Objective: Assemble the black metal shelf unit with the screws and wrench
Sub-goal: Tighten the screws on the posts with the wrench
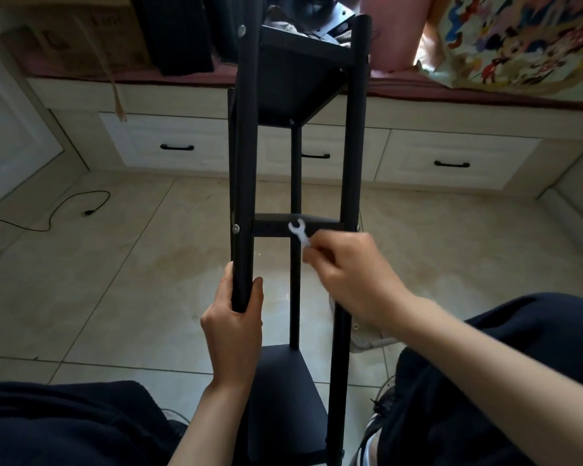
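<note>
No legible txt; cardboard box (81,35) print too blurred

The black metal shelf unit (297,183) lies tilted between the person's knees, over the tiled floor (115,280). The left hand (234,326) grips its left post. The right hand (354,274) pinches a small silver wrench (299,234) in front of the middle shelf's edge. A screw (236,228) shows on the left post beside that shelf.

The small silver flat wrench (299,234) disappears at its lower end into the blurred right hand (345,272); the tall black metal shelf unit (350,163) is cut off at the bottom edge.
</note>
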A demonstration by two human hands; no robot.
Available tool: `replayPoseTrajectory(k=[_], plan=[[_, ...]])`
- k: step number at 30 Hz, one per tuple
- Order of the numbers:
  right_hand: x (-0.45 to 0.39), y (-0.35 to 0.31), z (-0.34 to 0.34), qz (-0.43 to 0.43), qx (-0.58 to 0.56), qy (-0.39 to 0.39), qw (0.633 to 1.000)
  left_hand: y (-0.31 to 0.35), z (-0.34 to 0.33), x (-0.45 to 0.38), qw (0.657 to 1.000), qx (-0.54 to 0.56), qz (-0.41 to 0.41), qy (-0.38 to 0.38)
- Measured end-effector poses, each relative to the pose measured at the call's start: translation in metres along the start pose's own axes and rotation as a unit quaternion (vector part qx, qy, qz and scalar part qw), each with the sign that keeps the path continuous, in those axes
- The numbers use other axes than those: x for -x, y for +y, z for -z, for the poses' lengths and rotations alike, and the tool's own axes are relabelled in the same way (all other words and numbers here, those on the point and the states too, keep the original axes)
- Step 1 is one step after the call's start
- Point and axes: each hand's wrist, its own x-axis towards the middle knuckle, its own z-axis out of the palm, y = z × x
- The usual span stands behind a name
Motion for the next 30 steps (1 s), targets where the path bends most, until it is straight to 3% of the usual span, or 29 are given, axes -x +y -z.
replayPoseTrajectory(k=[6, 11, 14, 17, 19, 25, 30], plan=[[-0.034, 0.016, 0.05, -0.043, 0.037, 0.034, 0.998, 0.002, 0.002, 0.001, 1.0, -0.003, -0.012, 0.003], [-0.054, 0.019, 0.064, -0.084, -0.018, 0.02, 0.996, 0.002, 0.001, 0.002, 1.0, -0.005, -0.016, 0.005], [-0.066, 0.018, 0.067, -0.097, -0.121, 0.027, 0.988, 0.0, 0.002, 0.001, 1.0, -0.008, -0.028, 0.007], [-0.072, 0.016, 0.066, -0.124, -0.304, 0.057, 0.943, -0.002, 0.001, 0.0, 0.999, -0.006, -0.038, 0.005], [-0.074, 0.016, 0.063, -0.121, -0.369, 0.084, 0.918, -0.004, 0.001, -0.004, 0.999, -0.005, -0.041, 0.003], [-0.08, 0.01, 0.056, -0.116, -0.421, 0.109, 0.893, -0.02, -0.003, -0.03, 0.999, 0.021, -0.026, 0.007], [-0.083, 0.007, 0.053, -0.103, -0.417, 0.118, 0.895, -0.029, -0.014, -0.039, 1.0, 0.024, 0.008, 0.011]])
